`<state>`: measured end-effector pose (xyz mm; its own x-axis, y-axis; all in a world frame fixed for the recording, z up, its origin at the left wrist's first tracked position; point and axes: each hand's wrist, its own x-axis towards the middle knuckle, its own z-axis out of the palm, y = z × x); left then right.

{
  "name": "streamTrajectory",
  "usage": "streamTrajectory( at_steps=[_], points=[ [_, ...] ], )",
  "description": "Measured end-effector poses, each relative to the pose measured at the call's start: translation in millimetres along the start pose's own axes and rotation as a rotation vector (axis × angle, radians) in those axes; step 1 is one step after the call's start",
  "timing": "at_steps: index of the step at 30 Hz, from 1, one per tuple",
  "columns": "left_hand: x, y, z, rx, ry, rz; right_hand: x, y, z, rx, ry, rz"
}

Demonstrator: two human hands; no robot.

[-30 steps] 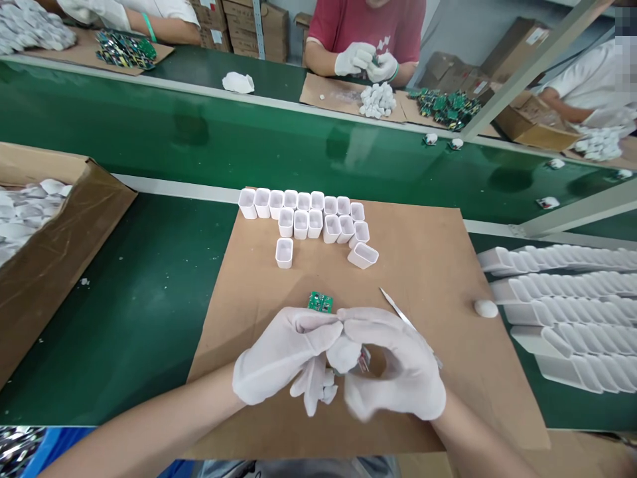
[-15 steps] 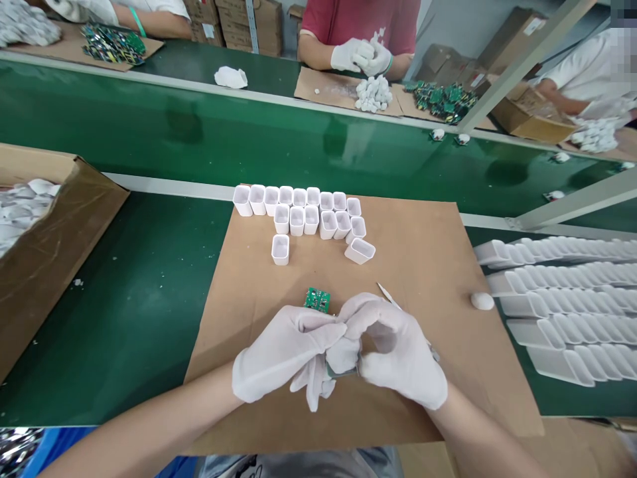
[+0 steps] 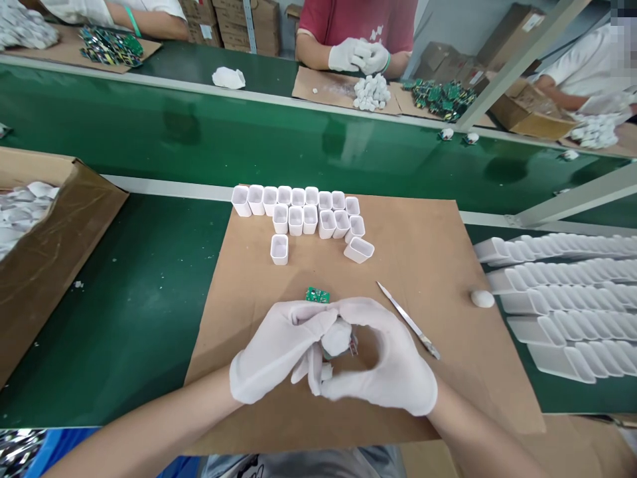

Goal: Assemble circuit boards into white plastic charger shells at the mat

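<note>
Both my hands wear white gloves and meet above the near half of a brown cardboard sheet (image 3: 415, 232). My left hand (image 3: 283, 348) pinches a small part with a white rounded lump (image 3: 336, 337) and thin metal leads at its right side. My right hand (image 3: 385, 358) curls round the same part, its fingers touching it from above and below. Just beyond my fingertips lies a green circuit board (image 3: 317, 295), partly hidden by the gloves. A slim pointed metal tool (image 3: 408, 320) rests to the right of my right hand.
White plastic cups (image 3: 279, 249) stand in rows at the sheet's far side. A round white piece (image 3: 482, 299) sits at its right edge, beside rows of nested cups (image 3: 567, 299). At left is a carton (image 3: 60, 245). Across the green belt (image 3: 223, 136), other people sit.
My right hand has turned and closed further around the part, which now shows its white lump and leads. More of the metal tool is uncovered. Small pieces on the belt have shifted right.
</note>
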<state>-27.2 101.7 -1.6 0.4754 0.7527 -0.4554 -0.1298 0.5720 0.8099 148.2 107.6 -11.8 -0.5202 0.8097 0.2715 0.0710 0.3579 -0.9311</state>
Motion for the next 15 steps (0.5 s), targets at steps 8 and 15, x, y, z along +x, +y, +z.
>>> streamTrajectory(
  at_steps=[8,15],
  points=[
    [-4.6,6.3,0.6,0.040,-0.118,-0.010,-4.6,3.6,-5.7,-0.117,0.137,-0.196],
    [-2.4,1.6,-5.5,-0.042,-0.255,0.094,-6.0,6.7,-9.9,-0.121,0.020,-0.189]
  ],
)
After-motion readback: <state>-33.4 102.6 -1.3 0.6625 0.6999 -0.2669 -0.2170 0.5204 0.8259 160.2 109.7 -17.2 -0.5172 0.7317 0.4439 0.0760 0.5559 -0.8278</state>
